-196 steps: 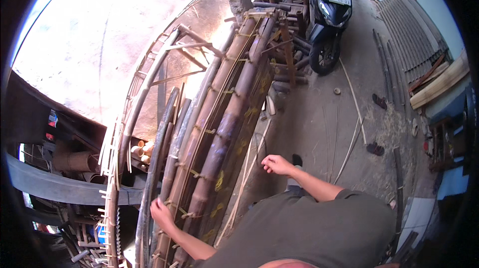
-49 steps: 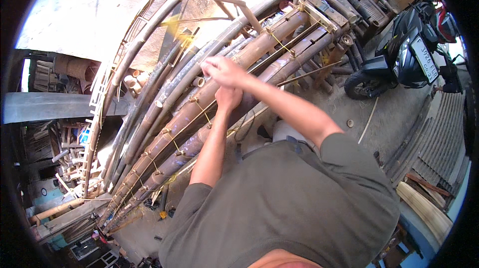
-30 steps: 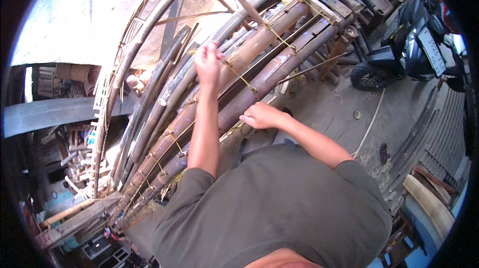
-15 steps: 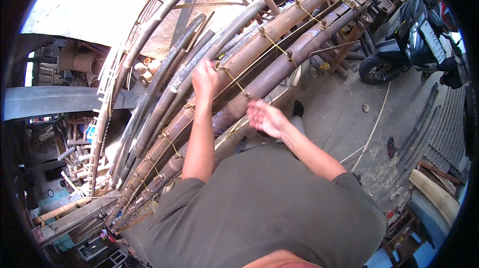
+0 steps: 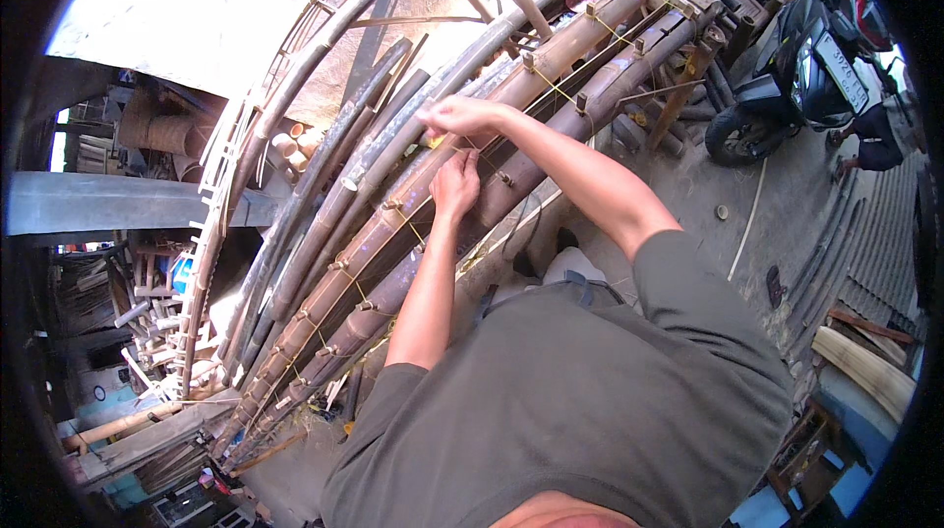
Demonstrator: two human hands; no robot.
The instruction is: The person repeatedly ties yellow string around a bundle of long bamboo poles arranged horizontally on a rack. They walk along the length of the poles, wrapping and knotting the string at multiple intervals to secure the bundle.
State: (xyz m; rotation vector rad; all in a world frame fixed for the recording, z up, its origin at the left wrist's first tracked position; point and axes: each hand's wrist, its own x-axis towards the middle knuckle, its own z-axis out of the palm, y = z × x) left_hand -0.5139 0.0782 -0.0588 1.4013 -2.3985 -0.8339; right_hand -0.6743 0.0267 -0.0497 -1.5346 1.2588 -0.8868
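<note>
Two thick brown bamboo poles lie side by side on a slant, the upper pole (image 5: 369, 228) and the lower pole (image 5: 511, 192). Short pegs (image 5: 580, 103) stick out along both. A thin yellow cord (image 5: 554, 86) zigzags between the pegs. My left hand (image 5: 455, 186) is closed over the gap between the poles, its fingertips pinched at a thin strand of cord. Just above it, my right hand (image 5: 460, 118) reaches across the upper pole with curled fingers, slightly blurred. What the right fingers hold is hidden.
More dark bamboo poles (image 5: 295, 263) lie beyond the pair, beside a curved bamboo frame (image 5: 258, 140). A motorbike (image 5: 787, 86) stands at the right, with a partly seen person (image 5: 875, 140) near it. Corrugated sheets (image 5: 880, 253) and long strips lie on the floor at far right.
My right hand has swung up and left from beside the lower pole to the upper pole, its fingers now curled. My left hand has moved down and right, away from the upper pole's peg.
</note>
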